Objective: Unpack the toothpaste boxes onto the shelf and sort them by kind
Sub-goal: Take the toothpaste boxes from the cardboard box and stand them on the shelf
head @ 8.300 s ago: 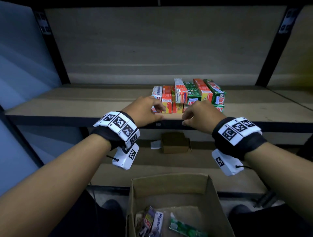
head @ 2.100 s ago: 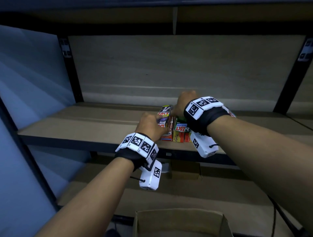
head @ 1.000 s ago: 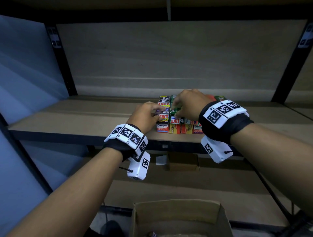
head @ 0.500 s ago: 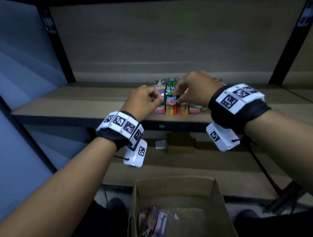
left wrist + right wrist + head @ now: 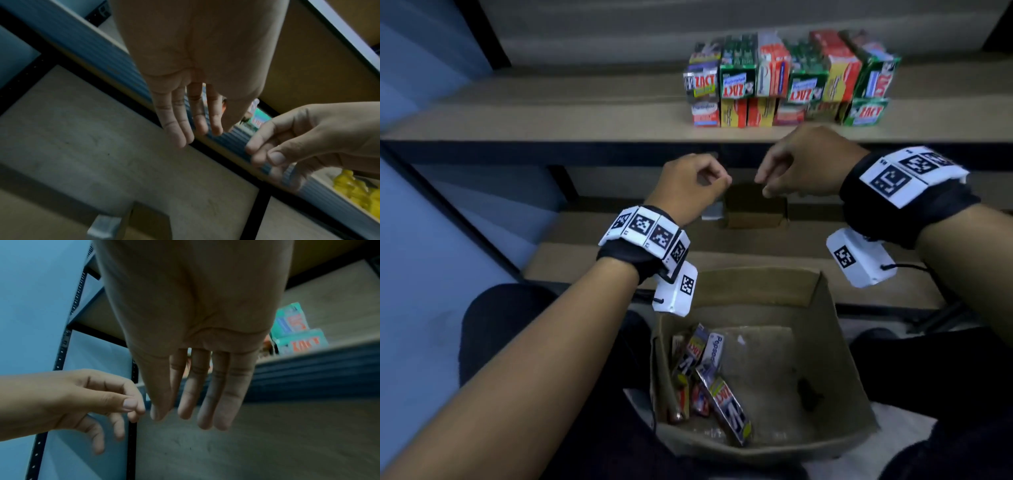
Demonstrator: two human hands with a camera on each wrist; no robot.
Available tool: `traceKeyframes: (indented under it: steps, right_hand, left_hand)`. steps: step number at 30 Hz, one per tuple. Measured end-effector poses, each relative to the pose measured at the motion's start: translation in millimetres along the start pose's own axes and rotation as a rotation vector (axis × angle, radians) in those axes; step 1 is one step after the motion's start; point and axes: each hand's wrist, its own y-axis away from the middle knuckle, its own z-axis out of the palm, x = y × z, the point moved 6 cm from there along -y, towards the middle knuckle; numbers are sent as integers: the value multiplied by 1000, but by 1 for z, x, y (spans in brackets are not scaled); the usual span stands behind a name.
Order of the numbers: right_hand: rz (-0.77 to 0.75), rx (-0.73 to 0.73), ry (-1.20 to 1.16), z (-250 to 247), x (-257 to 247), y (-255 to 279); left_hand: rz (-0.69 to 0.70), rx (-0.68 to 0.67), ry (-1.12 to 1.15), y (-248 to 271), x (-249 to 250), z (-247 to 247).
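A two-layer stack of toothpaste boxes [image 5: 787, 82], green, red, orange and grey, stands near the front of the wooden shelf [image 5: 585, 116]. Below, an open cardboard carton [image 5: 822, 387] holds several more toothpaste boxes [image 5: 709, 373] along its left side. My left hand [image 5: 700, 186] and right hand [image 5: 796, 168] hang empty in front of the shelf edge, below the stack and above the carton. The left wrist view shows the left hand's fingers [image 5: 185, 123] relaxed and holding nothing. The right hand's fingers [image 5: 207, 394] are likewise straight and empty. Green boxes [image 5: 298, 331] show beyond them.
A small brown box [image 5: 755, 209] and a white scrap sit on the lower shelf behind my hands. Black uprights [image 5: 479, 31] frame the shelf, with a blue wall [image 5: 421, 205] at left. My dark-clothed legs flank the carton.
Both hands have let go of the boxes on the shelf and dropped back below its edge, empty. The head view has tilted down to take in the carton.
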Motion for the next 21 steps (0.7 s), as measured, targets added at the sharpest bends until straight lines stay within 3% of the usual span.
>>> traceKeyframes:
  steps: [10, 15, 21]
  right_hand:
    - [267, -319, -169, 147, 104, 18]
    - [348, -427, -59, 222, 152, 19]
    - [404, -483, -322, 288, 167, 36]
  left_hand:
    - [-313, -485, -112, 65, -110, 121]
    - [-456, -620, -178, 94, -160, 161]
    - [-539, -773, -312, 115, -203, 196]
